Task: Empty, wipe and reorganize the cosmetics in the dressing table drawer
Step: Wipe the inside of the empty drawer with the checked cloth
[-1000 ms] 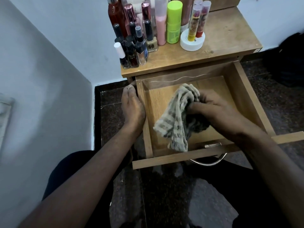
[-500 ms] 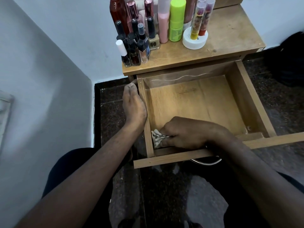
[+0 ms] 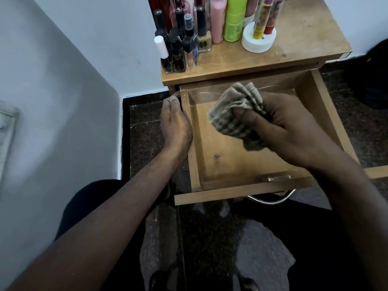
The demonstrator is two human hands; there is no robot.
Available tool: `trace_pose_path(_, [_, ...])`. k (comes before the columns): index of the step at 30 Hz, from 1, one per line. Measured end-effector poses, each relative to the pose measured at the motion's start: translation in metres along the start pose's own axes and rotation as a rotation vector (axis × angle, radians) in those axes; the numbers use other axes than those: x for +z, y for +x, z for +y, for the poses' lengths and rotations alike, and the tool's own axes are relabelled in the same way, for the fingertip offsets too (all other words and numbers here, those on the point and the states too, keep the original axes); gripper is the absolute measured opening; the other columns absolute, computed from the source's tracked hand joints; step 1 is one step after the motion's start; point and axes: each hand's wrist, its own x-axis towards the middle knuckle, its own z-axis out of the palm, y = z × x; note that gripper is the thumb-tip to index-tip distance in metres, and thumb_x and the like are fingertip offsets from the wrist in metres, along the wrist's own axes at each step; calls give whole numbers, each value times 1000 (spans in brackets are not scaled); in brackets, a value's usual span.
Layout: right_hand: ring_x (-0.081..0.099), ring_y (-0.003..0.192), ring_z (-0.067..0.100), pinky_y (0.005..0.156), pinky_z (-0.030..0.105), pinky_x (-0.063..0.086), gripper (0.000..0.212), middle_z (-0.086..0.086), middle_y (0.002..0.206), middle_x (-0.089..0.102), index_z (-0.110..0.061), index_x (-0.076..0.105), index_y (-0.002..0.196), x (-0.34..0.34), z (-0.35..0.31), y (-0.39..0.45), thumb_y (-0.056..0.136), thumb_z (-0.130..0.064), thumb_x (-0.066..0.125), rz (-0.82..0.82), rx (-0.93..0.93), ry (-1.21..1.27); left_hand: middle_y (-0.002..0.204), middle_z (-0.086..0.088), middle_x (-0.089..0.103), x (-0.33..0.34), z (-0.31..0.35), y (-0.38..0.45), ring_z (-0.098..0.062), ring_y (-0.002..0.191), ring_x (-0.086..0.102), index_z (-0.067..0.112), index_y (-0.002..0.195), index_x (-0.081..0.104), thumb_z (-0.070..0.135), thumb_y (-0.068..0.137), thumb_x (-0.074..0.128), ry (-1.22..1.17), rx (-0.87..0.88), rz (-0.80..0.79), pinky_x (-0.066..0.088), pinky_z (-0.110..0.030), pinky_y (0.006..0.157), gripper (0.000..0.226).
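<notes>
So the dressing table (image 3: 294, 38) is the big wooden thing here, its top cut off at the upper edge of the view, with its one drawer (image 3: 327, 114) pulled all the way out toward me. The drawer floor is bare wood, and there's a small metal latch bit at the front edge plus a curved metal handle (image 3: 270, 199) poking out under the front panel. All the cosmetics (image 3: 189, 38) are parked on the tabletop's back left corner: I count roughly six small dark nail polish type bottles in front, one with a white cap, then a pink tube, one lime green bottle (image 3: 234, 24) and a white round holder (image 3: 258, 40) with two tubes standing in it. More bottles behind those are cropped off, so I can't give a real total. My right hand (image 3: 289, 127) is over the back half of the drawer, fingers curled tight around one bunched-up checked cloth (image 3: 235, 114); can't tell if the cloth actually touches the wood. My left hand (image 3: 175, 127) lies flat, fingers straight, against the outside of the drawer's left wall.
</notes>
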Motion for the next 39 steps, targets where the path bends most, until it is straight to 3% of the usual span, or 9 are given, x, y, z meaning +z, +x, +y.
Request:
trace_pose_path(3, [67, 81, 14, 65, 30, 45, 9, -9, 84, 65, -38, 62, 97, 6, 9, -3, 103, -38, 56, -284, 217, -447, 114, -4, 69, 0, -2, 1, -4, 97, 61, 17, 120, 66, 27, 115, 35, -12, -3, -1, 46, -12, 76, 34])
trace_pose_path(7, [62, 90, 19, 77, 34, 47, 22, -3, 91, 58, -31, 54, 91, 31, 3, 4, 105, -49, 51, -732, 368, -536, 115, -5, 69, 2, -1, 1, -9, 99, 62, 14, 124, 67, 26, 114, 36, -39, -9, 12, 47, -20, 80, 35])
trace_pose_path(11, [53, 81, 16, 74, 34, 44, 30, 0, 89, 48, -26, 47, 83, 71, 0, 22, 107, -44, 51, -741, 320, -499, 116, -3, 69, 1, -2, 1, -5, 98, 61, 16, 125, 67, 27, 115, 36, -33, -15, 5, 45, -8, 73, 34])
trace_pose_path(17, [58, 79, 20, 75, 43, 50, 38, 4, 87, 62, -23, 52, 77, 64, 5, 11, 107, -46, 53, -754, 170, -354, 106, -7, 69, 3, -3, 3, -9, 93, 60, 10, 119, 67, 26, 113, 38, -62, -15, 34, 46, -20, 75, 34])
trace_pose_path(23, [71, 86, 20, 78, 40, 57, 23, 11, 100, 74, 4, 69, 102, 61, -47, -8, 109, -14, 56, -718, -66, 358, 111, -3, 68, 2, -2, 3, -5, 91, 60, 15, 118, 66, 24, 114, 38, -53, -1, 14, 47, -13, 74, 29])
trace_pose_path(27, [74, 92, 26, 80, 39, 62, 23, 15, 103, 75, 2, 69, 106, 73, -47, -11, 109, -16, 55, -606, -75, 403, 104, 0, 64, -4, 1, -3, -1, 88, 58, 9, 118, 64, 26, 115, 35, -3, 4, 2, 48, -18, 80, 34])
trace_pose_path(31, [77, 91, 20, 78, 34, 61, 39, 8, 101, 78, -10, 70, 108, 40, -30, -2, 103, -45, 54, -198, 361, 628, 117, -15, 64, -19, -6, -16, -13, 117, 59, 9, 115, 60, 22, 113, 36, 101, -118, -222, 48, -15, 96, 27])
trace_pose_path(34, [78, 101, 23, 89, 44, 62, 37, 7, 109, 80, -12, 69, 120, 21, 1, 5, 101, -43, 62, 63, 465, 648, 109, 5, 65, -6, 8, -8, 4, 95, 59, 12, 121, 64, 28, 114, 37, 0, 22, -41, 46, -25, 86, 33])
trace_pose_path(39, [77, 98, 21, 88, 44, 63, 24, 10, 107, 79, -10, 69, 116, 27, 34, 26, 103, -30, 65, 298, 648, 420, 123, -2, 64, -3, 2, -1, -15, 113, 60, 22, 122, 63, 41, 110, 39, 69, 36, -41, 48, -37, 95, 33])
